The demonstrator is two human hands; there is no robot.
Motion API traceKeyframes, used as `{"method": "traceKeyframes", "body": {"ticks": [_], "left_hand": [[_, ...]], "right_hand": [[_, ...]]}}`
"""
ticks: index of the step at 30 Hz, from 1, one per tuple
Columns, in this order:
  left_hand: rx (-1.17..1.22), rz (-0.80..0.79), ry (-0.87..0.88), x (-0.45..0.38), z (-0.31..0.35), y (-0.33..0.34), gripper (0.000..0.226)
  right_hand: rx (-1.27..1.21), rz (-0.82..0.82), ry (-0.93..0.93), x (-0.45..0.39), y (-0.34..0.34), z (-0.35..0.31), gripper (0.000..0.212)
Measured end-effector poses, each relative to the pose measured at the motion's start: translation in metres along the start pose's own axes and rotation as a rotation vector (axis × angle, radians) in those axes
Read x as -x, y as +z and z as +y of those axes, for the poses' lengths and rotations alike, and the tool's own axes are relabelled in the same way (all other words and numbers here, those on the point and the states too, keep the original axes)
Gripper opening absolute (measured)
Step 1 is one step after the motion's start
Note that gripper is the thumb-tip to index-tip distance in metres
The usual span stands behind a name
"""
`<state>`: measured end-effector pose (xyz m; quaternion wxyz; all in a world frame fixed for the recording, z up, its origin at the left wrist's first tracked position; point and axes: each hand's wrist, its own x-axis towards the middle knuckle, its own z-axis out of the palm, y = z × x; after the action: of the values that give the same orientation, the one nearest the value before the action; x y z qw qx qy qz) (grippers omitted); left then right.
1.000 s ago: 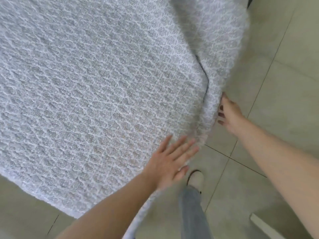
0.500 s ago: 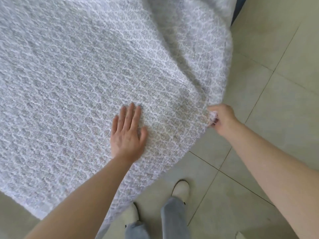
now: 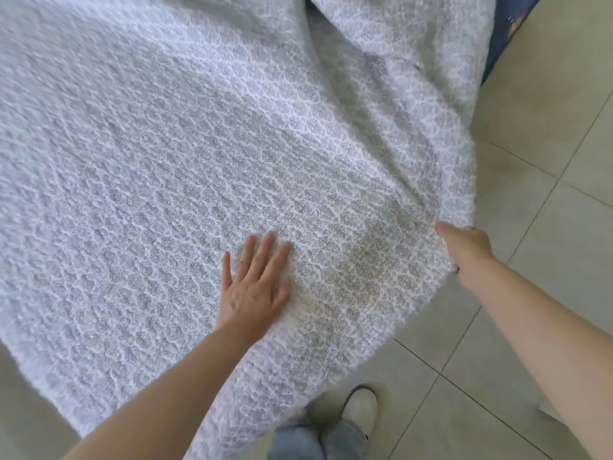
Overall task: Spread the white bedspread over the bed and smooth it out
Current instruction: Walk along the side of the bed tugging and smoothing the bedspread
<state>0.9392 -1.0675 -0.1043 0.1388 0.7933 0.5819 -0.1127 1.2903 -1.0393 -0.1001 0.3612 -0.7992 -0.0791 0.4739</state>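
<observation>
- White bedspread (image 3: pixel 172 167) with a grey flower-and-lattice pattern fills most of the view, from 7 o'clock round to 1 o'clock; it lies over the bed and hangs off the near side.
- Your left hand (image 3: pixel 253 290) lies palm down on the bedspread, a little below centre, toward 6 o'clock. Fingers straight and slightly spread, pointing to 12 o'clock, thumb out toward 3 o'clock. It grips nothing, only presses flat.
- Your right hand (image 3: pixel 466 249) is at 3 o'clock, at the edge of the bedspread. Thumb lies on top of the cloth, the rest of the fingers curl under the hem: it pinches the edge.
- Creases fan out from that pinched spot up toward 1 o'clock; a deeper fold runs near the top, around 12 o'clock.
- The cloth between your two hands lies fairly flat.
- A strip of dark blue bed base (image 3: pixel 504 31) shows at 1 o'clock, past the cloth's edge.
- Pale floor tiles (image 3: pixel 544 154) run down the 3 o'clock side and across the bottom.
- At 6 o'clock, one light shoe (image 3: pixel 361 405) and blue trouser legs (image 3: pixel 315 441), close to the hanging hem.
</observation>
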Motion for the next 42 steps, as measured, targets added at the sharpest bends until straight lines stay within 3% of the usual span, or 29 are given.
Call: {"method": "traceKeyframes", "body": {"ticks": [3, 7, 9, 12, 13, 14, 16, 19, 21, 22, 23, 25, 28, 31, 35, 38, 40, 41, 42], "left_hand": [[0.091, 0.023, -0.246, -0.032, -0.054, -0.02, 0.061], [0.189, 0.014, -0.572, -0.075, -0.12, -0.048, 0.061], [0.222, -0.01, -0.607, -0.098, -0.139, -0.063, 0.062], [0.268, -0.048, -0.639, -0.132, -0.138, -0.073, 0.064], [0.253, -0.052, -0.659, -0.144, -0.125, -0.071, 0.063], [0.226, -0.051, -0.665, -0.153, -0.105, -0.068, 0.062], [0.191, -0.049, -0.538, -0.164, -0.05, -0.066, 0.058], [0.094, -0.064, 0.083, -0.159, 0.016, -0.061, 0.063], [0.059, -0.118, 0.403, -0.166, 0.008, -0.065, 0.064], [0.066, -0.086, 0.413, -0.18, -0.012, -0.07, 0.064], [0.055, -0.026, 0.317, -0.194, -0.039, -0.073, 0.065], [0.051, 0.103, -0.046, -0.223, -0.105, -0.084, 0.068], [0.213, 0.051, -0.559, -0.244, -0.189, -0.112, 0.068], [0.316, -0.043, -0.71, -0.251, -0.194, -0.116, 0.069], [0.145, 0.05, -0.516, -0.258, -0.114, -0.099, 0.063], [0.038, 0.063, -0.234, -0.247, -0.021, -0.085, 0.069], [0.041, 0.033, 0.025, -0.228, 0.049, -0.069, 0.072], [0.058, 0.01, 0.099, -0.219, 0.076, -0.063, 0.072], [0.067, -0.008, 0.12, -0.215, 0.095, -0.059, 0.071]], "right_hand": [[-0.012, 0.026, -0.002, 0.0, 0.0, -0.005, 0.037], [0.011, 0.03, 0.041, 0.004, -0.002, -0.01, 0.058], [-0.022, -0.024, 0.11, -0.003, -0.002, -0.006, 0.062], [-0.123, -0.104, 0.15, -0.018, -0.003, 0.002, 0.087], [-0.15, -0.131, 0.18, -0.018, -0.001, -0.003, 0.08], [-0.163, -0.165, 0.204, -0.014, 0.002, -0.009, 0.06], [-0.147, -0.153, 0.233, -0.012, 0.006, -0.014, 0.032], [-0.135, -0.132, 0.222, -0.016, 0.015, -0.016, 0.029], [-0.121, -0.096, 0.208, -0.024, 0.013, -0.003, 0.064], [-0.112, -0.095, 0.225, -0.034, 0.009, 0.007, 0.085], [-0.098, -0.1, 0.241, -0.05, 0.002, 0.022, 0.1], [-0.071, -0.128, 0.261, -0.071, -0.001, 0.039, 0.111], [-0.101, -0.145, 0.255, -0.055, 0.009, 0.017, 0.106], [-0.116, -0.135, 0.285, -0.045, 0.021, -0.001, 0.111], [-0.14, -0.1, 0.302, -0.034, 0.031, -0.015, 0.09], [-0.263, -0.212, 0.32, -0.018, 0.031, -0.037, 0.027], [-0.459, -0.3, 0.28, -0.018, 0.022, -0.051, 0.033], [-0.623, -0.331, 0.252, -0.019, 0.014, -0.061, 0.024], [-0.741, -0.295, 0.232, -0.026, 0.002, -0.065, 0.032]]}}
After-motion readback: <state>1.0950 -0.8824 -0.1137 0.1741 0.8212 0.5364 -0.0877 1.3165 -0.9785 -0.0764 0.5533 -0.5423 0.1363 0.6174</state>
